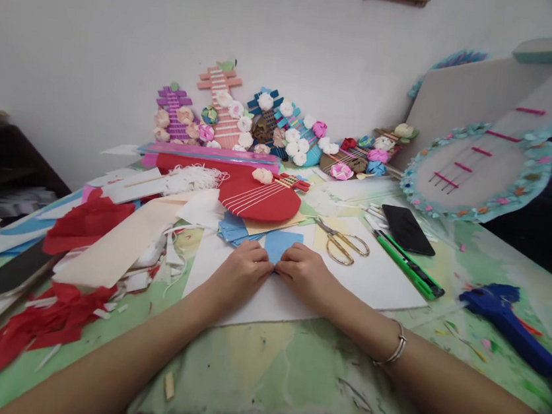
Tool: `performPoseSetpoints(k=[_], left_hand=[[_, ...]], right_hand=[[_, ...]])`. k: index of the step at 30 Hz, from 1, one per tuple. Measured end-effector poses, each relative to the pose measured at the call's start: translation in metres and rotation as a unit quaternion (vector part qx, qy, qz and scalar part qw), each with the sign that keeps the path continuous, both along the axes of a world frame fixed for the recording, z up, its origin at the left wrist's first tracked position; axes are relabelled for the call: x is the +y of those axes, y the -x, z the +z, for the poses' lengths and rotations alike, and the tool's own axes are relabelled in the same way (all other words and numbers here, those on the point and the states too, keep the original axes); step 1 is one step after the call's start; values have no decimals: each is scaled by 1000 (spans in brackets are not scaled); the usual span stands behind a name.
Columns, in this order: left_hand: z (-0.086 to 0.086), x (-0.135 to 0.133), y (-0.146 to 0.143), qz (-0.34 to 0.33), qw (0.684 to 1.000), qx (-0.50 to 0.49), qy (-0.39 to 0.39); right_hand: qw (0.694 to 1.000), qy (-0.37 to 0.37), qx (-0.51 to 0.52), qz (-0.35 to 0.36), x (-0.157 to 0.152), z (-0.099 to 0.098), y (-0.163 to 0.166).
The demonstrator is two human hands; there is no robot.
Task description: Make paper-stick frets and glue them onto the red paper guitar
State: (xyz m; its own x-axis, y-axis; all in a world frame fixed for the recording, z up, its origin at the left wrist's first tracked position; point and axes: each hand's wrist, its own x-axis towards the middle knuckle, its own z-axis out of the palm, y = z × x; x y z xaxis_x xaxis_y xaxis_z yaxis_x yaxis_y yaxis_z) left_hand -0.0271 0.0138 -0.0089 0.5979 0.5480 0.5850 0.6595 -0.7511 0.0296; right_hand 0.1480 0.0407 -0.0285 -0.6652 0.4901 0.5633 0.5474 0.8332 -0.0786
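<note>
Both hands meet over a white sheet [362, 277] at the table's middle. A small piece of blue paper [282, 242] shows between them, its near edge pinched in the fingers of my left hand [251, 265] and my right hand [305, 273]. The fingertips nearly touch. Just behind my left hand lie several blue paper pieces [236, 229]. Gold-handled scissors [344, 243] rest beyond my right hand. Farther back is a red paper instrument shape [260, 197] with white strings and a pale flower.
A green box cutter [411, 266], black phone [407, 228] and blue glue gun [516, 327] lie at right. Red crepe paper [63, 322] and paper scraps cover the left. Several flower-decorated paper instruments [224, 115] stand along the wall; a big one [479, 170] leans at right.
</note>
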Motion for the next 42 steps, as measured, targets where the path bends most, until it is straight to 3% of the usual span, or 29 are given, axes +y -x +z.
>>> performPoseSetpoints(k=[5, 11, 19, 26, 33, 42], left_hand=[[-1, 1, 0, 22, 999, -25, 12], [1, 0, 4, 54, 998, -26, 6], [-2, 1, 2, 47, 997, -51, 42], [-3, 1, 2, 15, 999, -11, 38], [-1, 0, -3, 37, 995, -22, 86], [-6, 1, -5, 71, 994, -32, 79]], right_hand=[[1000, 21, 5, 20, 0, 16, -6], [997, 61, 26, -27, 5, 28, -30], [997, 65, -18, -45, 0, 28, -27], [993, 53, -100, -30, -1, 31, -23], [990, 17, -138, -36, -1, 26, -20], [987, -10, -153, -43, -6, 25, -7]])
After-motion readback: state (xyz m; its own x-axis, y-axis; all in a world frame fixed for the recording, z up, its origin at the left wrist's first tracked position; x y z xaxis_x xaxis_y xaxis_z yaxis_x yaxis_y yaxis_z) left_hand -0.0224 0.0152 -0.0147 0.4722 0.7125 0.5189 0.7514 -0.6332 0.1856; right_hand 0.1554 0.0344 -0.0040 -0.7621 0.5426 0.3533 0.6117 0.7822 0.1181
